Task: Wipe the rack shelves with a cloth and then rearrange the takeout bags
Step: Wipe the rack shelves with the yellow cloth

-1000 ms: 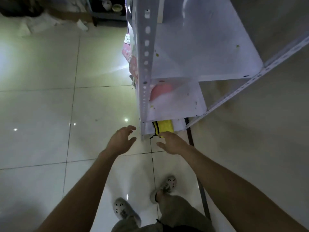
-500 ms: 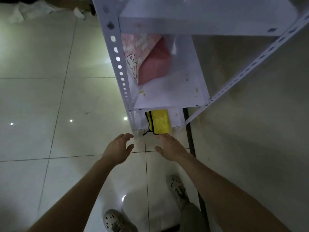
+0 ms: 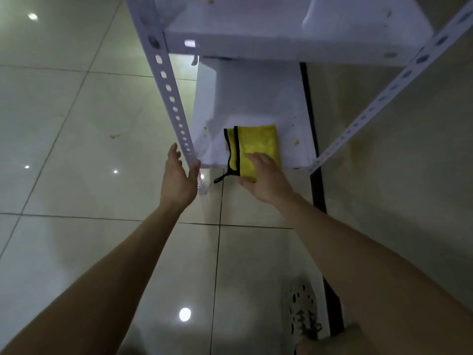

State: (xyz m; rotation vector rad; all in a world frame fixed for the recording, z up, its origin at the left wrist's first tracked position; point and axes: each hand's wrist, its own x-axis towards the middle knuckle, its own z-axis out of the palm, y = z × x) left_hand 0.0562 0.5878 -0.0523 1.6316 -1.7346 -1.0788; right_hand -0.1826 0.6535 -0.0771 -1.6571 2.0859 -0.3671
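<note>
left forearm, right forearm: showing bare | lower right: foot is wearing pale perforated clog | bottom edge: khaki trouser leg is showing

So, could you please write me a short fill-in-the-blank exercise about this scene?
1. The right hand touches a ____ cloth with black trim.
2. The cloth lies on the ____ shelf of the rack.
3. The left hand is open and holds ____.

Missing words: yellow; bottom; nothing.
</note>
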